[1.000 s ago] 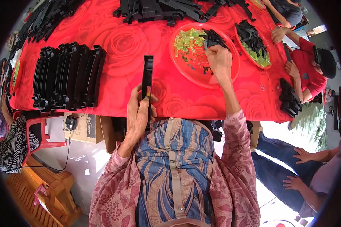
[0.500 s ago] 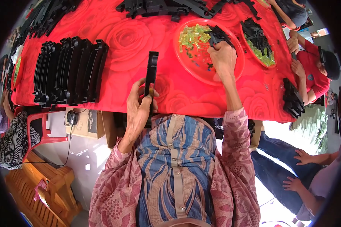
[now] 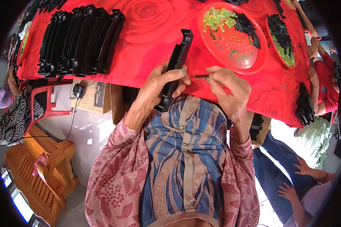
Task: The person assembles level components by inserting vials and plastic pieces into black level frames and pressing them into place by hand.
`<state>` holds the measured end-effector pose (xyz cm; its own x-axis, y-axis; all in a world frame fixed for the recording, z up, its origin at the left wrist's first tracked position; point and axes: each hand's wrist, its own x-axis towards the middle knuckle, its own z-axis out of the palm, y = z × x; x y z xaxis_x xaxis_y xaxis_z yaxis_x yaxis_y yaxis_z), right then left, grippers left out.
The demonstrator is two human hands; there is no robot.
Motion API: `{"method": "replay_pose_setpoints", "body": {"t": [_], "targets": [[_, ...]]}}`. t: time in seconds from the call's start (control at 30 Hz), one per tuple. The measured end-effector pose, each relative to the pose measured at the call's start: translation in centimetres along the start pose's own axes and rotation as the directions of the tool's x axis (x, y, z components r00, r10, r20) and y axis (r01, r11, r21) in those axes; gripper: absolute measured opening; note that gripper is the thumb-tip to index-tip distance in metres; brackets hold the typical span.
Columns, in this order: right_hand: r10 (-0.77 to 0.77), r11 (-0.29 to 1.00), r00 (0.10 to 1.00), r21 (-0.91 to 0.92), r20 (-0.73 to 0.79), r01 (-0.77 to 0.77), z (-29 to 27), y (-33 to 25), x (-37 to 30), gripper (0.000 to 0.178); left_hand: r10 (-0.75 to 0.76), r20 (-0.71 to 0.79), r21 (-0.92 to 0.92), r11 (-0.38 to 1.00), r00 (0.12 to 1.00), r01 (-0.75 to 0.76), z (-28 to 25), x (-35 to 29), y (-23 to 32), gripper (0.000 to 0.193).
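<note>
My left hand (image 3: 157, 85) is closed around a long black plastic channel (image 3: 181, 51), which tilts up and away from me at the table's front edge. Between the thumb and fingers of my right hand (image 3: 233, 90) is a small thin black strip (image 3: 201, 76). Its free end points at the channel, with a short gap between them. Beyond my right hand lies a round red plate (image 3: 242, 64) bearing translucent yellow-green pieces (image 3: 215, 19) and a heap of small black strips (image 3: 248, 29).
Similar black channels (image 3: 77, 43) stand in a row on the red tablecloth (image 3: 140, 56) at left. A second plate of small parts (image 3: 282, 41) lies at right, near a person in red (image 3: 326, 83). A red chair (image 3: 51, 102) stands at lower left.
My right hand has come back from the plate with a small black strip. My left hand has turned the channel so its open side shows, and its top leans right.
</note>
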<state>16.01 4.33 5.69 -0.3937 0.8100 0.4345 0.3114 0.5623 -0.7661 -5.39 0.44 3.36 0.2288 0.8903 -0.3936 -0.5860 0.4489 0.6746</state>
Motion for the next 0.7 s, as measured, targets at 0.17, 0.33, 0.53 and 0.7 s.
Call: {"method": "replay_pose_setpoints", "body": {"t": [0.17, 0.33, 0.53, 0.7], "targets": [[-0.255, 0.942, 0.958, -0.189, 0.134, 0.278, 0.4, 0.1, -0.4, 0.023, -0.032, -0.036, 0.146, 0.989, 0.999, 0.037, -0.2, -0.1, 0.1, 0.039], [-0.321, 0.921, 0.933, -0.175, 0.162, 0.347, 1.4, 0.3, -0.7, 0.028, 0.065, -0.095, 0.197, 0.979, 0.993, -0.046, 0.4, -0.3, -0.6, 0.042], [0.529, 0.693, 0.844, 0.526, 0.093, -0.492, 1.4, -0.1, -1.5, 0.016, 0.211, -0.197, 0.287, 0.946, 0.958, -0.149, 1.2, -0.6, -0.8, 0.046], [0.549, 0.675, 0.825, 0.510, 0.134, -0.533, 1.7, -0.6, -1.3, 0.015, 0.235, -0.186, 0.354, 0.922, 0.954, -0.158, 1.4, -0.7, -0.8, 0.052]]}}
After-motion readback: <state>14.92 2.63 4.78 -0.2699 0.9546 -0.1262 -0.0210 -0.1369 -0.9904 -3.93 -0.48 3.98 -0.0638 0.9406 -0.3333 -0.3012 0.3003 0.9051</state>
